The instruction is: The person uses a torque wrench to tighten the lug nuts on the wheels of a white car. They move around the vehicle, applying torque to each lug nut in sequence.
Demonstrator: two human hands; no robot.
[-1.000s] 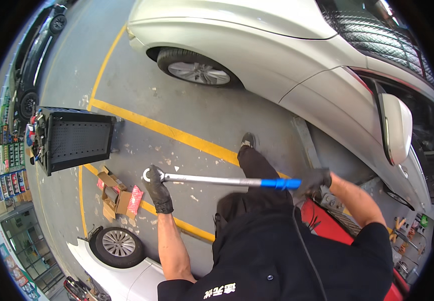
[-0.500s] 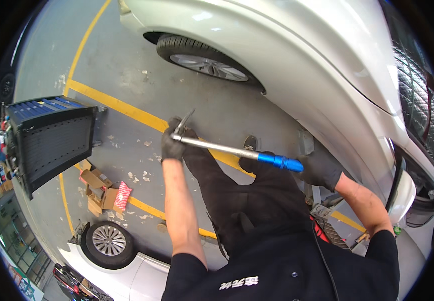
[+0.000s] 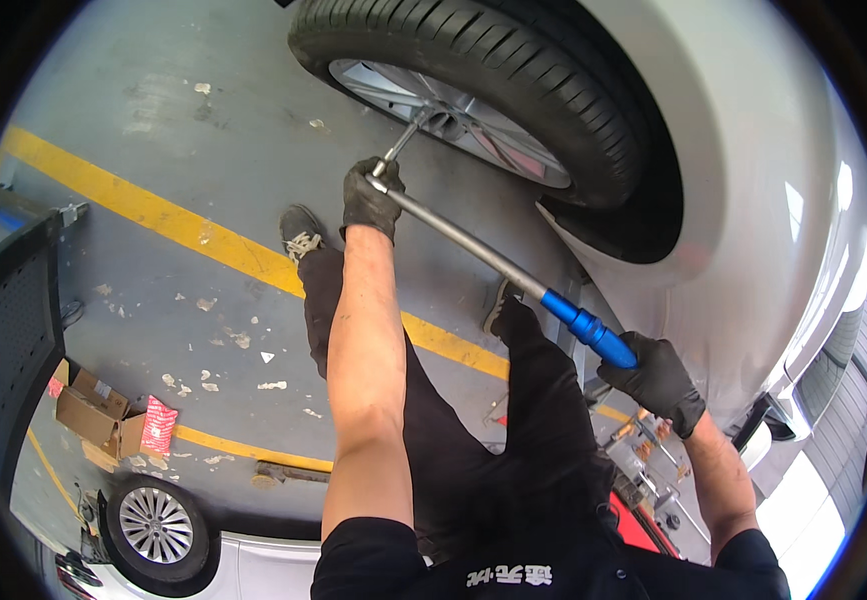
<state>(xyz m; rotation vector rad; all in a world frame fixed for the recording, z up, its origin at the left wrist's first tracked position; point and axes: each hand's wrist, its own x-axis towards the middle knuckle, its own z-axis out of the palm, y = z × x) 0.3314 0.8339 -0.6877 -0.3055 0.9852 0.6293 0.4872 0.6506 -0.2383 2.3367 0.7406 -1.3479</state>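
Observation:
A long torque wrench (image 3: 466, 241) with a steel shaft and a blue grip slants between my two gloved hands. My left hand (image 3: 369, 205) is closed around its head, where a thin extension bar (image 3: 405, 140) joins it. The bar's far end reaches in among the spokes of a silver wheel rim (image 3: 503, 148); I cannot tell whether it sits on a lug nut. Around the rim is a black tyre (image 3: 513, 75), under a pale car's fender (image 3: 728, 170). Nearer and to the right, my right hand (image 3: 661, 382) wraps the end of the blue grip.
A dark tool cabinet (image 3: 23, 310) stands at the left. Below it lie an opened cardboard box (image 3: 91, 412) and a red-and-white packet (image 3: 159, 425). A second car (image 3: 268, 565) is behind me. Metal equipment with a red part (image 3: 643, 522) sits near my right side.
I have come closer to the wheel. The wrench has swung so its extension bar now reaches the rim; before, it was out over the floor. Both hands keep their hold.

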